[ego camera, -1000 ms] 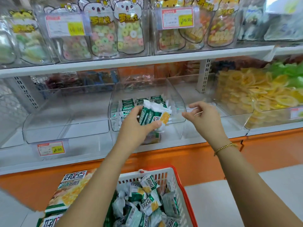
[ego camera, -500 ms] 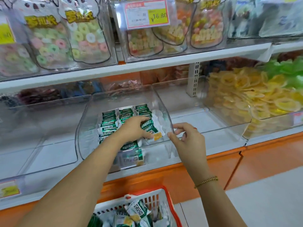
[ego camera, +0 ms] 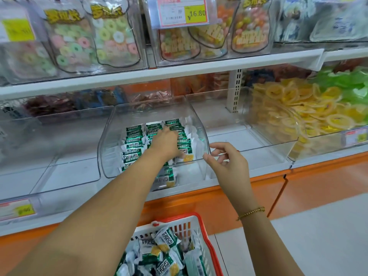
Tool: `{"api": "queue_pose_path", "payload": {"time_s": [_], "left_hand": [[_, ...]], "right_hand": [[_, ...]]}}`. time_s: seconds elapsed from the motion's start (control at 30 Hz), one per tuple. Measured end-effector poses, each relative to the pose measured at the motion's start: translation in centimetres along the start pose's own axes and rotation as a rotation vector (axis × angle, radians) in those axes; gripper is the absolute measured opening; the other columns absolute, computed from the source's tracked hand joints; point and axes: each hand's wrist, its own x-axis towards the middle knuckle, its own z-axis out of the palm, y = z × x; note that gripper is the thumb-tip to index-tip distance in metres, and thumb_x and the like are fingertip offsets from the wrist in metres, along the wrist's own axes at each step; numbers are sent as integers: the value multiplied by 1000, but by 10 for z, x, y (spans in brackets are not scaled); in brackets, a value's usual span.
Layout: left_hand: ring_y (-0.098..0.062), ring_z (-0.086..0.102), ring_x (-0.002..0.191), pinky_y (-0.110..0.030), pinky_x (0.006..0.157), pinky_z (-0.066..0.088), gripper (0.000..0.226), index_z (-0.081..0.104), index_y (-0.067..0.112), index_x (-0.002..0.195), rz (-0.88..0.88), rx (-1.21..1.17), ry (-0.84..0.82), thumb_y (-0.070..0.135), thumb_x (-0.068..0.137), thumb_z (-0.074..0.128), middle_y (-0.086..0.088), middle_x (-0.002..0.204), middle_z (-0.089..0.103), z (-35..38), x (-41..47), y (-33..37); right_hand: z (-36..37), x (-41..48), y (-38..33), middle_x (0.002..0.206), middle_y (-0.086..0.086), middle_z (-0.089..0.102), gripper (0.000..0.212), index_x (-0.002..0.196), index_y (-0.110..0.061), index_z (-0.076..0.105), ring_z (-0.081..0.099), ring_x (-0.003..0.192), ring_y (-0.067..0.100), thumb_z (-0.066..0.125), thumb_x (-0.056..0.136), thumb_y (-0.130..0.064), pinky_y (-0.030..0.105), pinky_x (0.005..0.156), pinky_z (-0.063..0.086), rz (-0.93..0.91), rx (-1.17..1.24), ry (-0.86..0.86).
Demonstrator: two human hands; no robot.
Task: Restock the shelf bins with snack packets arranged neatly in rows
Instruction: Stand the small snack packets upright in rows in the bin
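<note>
Head view, centre frame: pressing green-white snack packets (ego camera: 133, 142) into rows inside clear bin (ego camera: 105, 152) with left hand (ego camera: 166, 143), fingers stretched flat. Right hand (ego camera: 225, 158) beside bin's front right corner, fingers loosely curled, empty. Likely light, crinkly, slippery; pinch at sealed ends.

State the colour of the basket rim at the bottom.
Red, with white slatted walls; the head view, the only one, shows the basket clearly.

A pink price tag (ego camera: 183, 11) stands on the front of a clear bin (ego camera: 211, 46) on the upper shelf (ego camera: 179, 70). It reads "斤" and, on yellow, "¥16.80". The candy bags (ego camera: 65, 36) carry yellow characters and the snack packets (ego camera: 168, 239) white ones on green, but neither can be read surely. The lower left tag (ego camera: 17, 209) is too blurred.
</note>
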Motion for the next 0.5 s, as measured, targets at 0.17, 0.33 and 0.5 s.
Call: {"api": "queue_pose_path", "payload": {"time_s": [0.17,0.33,0.5], "left_hand": [[-31,33,135,-37,107,33,70,47,15,136,-13,-357,-26,42,77,75,-14,150,27,-13,-24,3],[2,53,69,-25,67,42,24,63,26,72,72,-728,487,38,91,55,6,76,62,-23,-109,-13],[-11,47,48,-28,52,37,45,55,21,54,-158,-985,408,35,96,50,-4,52,55,45,-202,-45]], "right_hand": [[2,-22,1,74,-5,58,11,82,-19,66,48,63,-2,68,85,-29,10,58,42,2,-23,-127],[17,-43,12,53,-9,41,38,59,-15,49,38,46,2,68,84,-36,11,45,31,72,-226,-451],[50,-84,42,53,-2,34,43,62,-14,38,29,48,14,63,89,-37,20,43,25,200,-451,-740]]}}
